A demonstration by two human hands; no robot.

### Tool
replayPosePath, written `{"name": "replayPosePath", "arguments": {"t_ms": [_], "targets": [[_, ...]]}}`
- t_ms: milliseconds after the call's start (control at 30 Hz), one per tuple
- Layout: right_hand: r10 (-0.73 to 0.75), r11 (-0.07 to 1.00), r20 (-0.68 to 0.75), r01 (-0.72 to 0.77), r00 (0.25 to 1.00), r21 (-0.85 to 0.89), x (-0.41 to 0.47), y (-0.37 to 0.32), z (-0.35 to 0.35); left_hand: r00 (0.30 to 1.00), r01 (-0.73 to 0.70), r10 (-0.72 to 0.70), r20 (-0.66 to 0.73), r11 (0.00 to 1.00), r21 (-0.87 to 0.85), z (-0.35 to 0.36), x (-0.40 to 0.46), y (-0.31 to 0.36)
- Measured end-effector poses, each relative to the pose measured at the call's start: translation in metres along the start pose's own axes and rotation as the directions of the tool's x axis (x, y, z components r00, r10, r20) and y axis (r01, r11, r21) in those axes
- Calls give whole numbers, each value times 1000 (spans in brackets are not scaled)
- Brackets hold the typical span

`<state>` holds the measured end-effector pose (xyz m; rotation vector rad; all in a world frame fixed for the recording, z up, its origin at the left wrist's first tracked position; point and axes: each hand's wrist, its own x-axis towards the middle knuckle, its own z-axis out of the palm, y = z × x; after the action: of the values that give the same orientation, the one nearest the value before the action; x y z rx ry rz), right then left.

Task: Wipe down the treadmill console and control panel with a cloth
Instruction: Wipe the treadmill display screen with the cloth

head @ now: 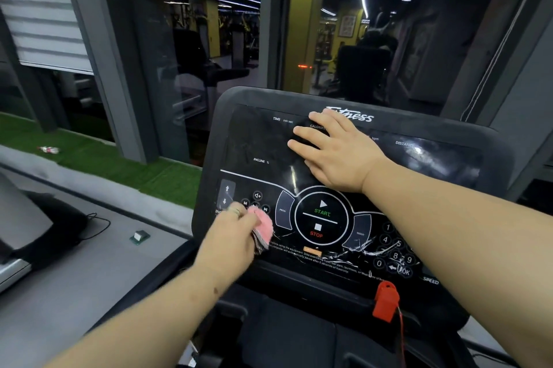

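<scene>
The black treadmill console [257,140] fills the middle of the view, its display above and its control panel [321,219] with START and STOP buttons below. My left hand [232,237] grips a bunched pink cloth [263,225] against the lower left of the panel, by the incline and volume buttons. My right hand [335,149] lies flat with straight fingers on the upper display, just under the Fitness logo. The panel's film is cracked near the number keypad [395,251].
A red safety key [386,302] with a cord clips to the console's lower right. Dark windows [209,38] stand behind the console. Left of the treadmill lie a grey floor, a strip of green turf [104,158], a small box [139,236] and a cable.
</scene>
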<state>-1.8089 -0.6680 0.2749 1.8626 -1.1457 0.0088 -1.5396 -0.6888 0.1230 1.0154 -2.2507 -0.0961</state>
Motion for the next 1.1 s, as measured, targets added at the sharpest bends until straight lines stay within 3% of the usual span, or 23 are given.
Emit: {"name": "replayPosePath", "arguments": {"t_ms": [100, 133, 233, 300, 333, 433, 533, 633, 667, 800, 1000, 1033, 1100], "targets": [[4, 1000, -1, -4, 1000, 5, -1, 0, -1, 920, 339, -352, -174, 935, -99, -12, 26, -14], [5, 1000, -4, -5, 1000, 8, -1, 0, -1, 908, 356, -369, -198, 929, -98, -10, 24, -10], [5, 1000, -2, -5, 1000, 16, -1, 0, -1, 988, 143, -144, -47, 990, -13, 10, -8, 5], [5, 1000, -5, -4, 1000, 13, -1, 0, 0, 1000, 1, -1, -5, 1000, -2, 4, -7, -4], [5, 1000, -1, -5, 1000, 11, -1, 0, 0, 1000, 21, -22, -22, 1000, -11, -3, 5, -11], [8, 1000, 8, -8, 1000, 8, -1, -1, -1, 943, 285, -291, -164, 957, -55, -16, 30, -20], [4, 1000, 20, -4, 1000, 2, -1, 0, -2, 984, 165, -162, -78, 986, 38, 1, 1, -7], [2, 1000, 40, -2, 999, -3, 1, -2, -4, 999, 39, -39, -4, 999, 1, 6, -15, -12], [4, 1000, 49, -5, 999, 3, 1, -2, -5, 999, 50, -50, -19, 999, -6, 2, -7, -15], [-9, 1000, 74, 7, 997, 25, 3, -1, -13, 909, 377, -385, -160, 923, -81, -15, 17, -18], [-78, 994, 105, 69, 991, 90, 22, -31, -5, 991, 132, -133, -16, 991, -21, 1, -23, -5], [-75, 993, 103, 65, 992, 97, 22, -34, -2, 992, 124, -124, -9, 992, -20, -2, -18, -9], [-75, 992, 85, 65, 994, 110, 22, -34, 1, 960, 267, -271, -66, 961, -70, -7, -2, -17]]}}
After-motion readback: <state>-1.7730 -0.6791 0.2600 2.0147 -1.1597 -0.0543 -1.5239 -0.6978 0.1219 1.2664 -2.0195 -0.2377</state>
